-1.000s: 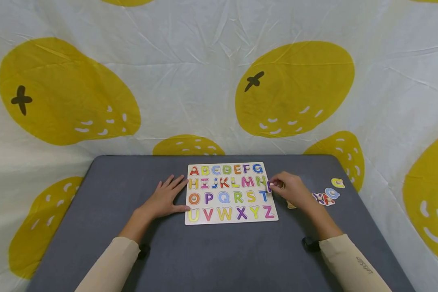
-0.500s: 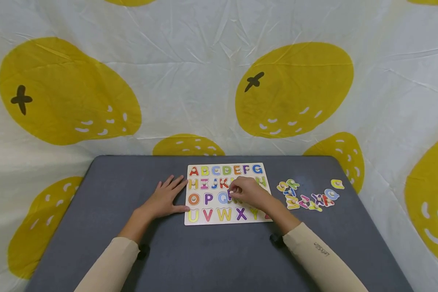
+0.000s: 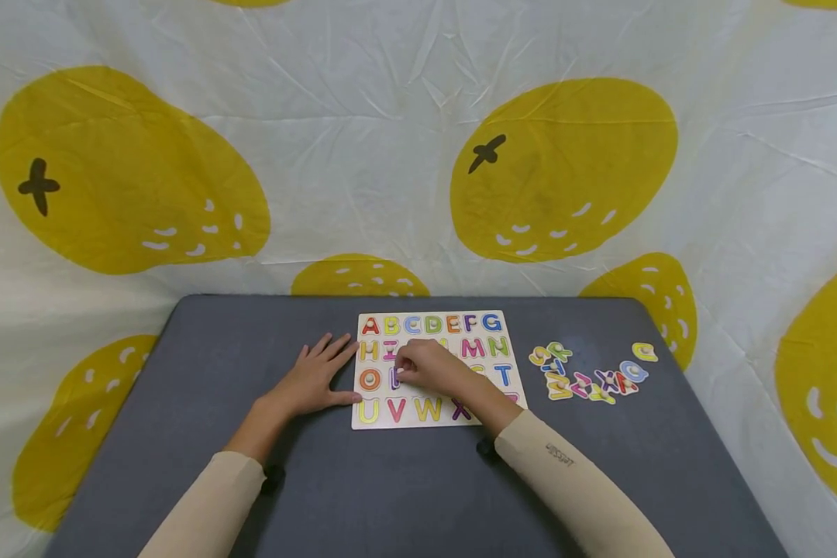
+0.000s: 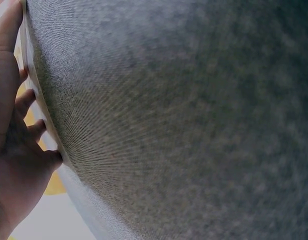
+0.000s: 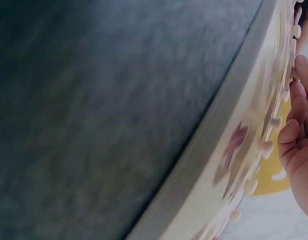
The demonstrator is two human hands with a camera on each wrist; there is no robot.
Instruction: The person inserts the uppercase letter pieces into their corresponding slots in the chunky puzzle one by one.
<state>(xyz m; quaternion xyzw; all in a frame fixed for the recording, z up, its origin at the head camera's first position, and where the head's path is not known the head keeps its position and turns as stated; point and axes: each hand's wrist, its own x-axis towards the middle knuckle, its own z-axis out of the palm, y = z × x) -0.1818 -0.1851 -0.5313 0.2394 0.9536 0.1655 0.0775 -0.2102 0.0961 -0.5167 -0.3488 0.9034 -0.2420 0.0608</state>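
A wooden alphabet puzzle board (image 3: 418,425) lies on the table, its top two rows bearing knobbed letters. My right hand (image 3: 432,366) reaches over it and pinches a purple letter piece (image 3: 394,379) at the P place in the third row. My fingers partly cover that piece and the letters beside it. In the right wrist view, the right hand (image 5: 301,155) is at the far side of the knobs, fingertips together. My left hand (image 3: 314,377) lies spread on the table, fingertips and thumb touching the board's left edge. The left wrist view shows the left hand (image 4: 19,170) along that edge.
Several loose knobbed letter pieces (image 3: 559,386) lie in a cluster to the right of the board. A yellow U-shaped piece (image 3: 645,352) sits apart, farther right. The grey table (image 3: 390,488) meets a lemon-print curtain (image 3: 363,178) at its back edge.
The right hand has carried the purple letter piece leftward across the board from its right edge to the P place. Its move has uncovered the loose pieces. The left hand stays put.
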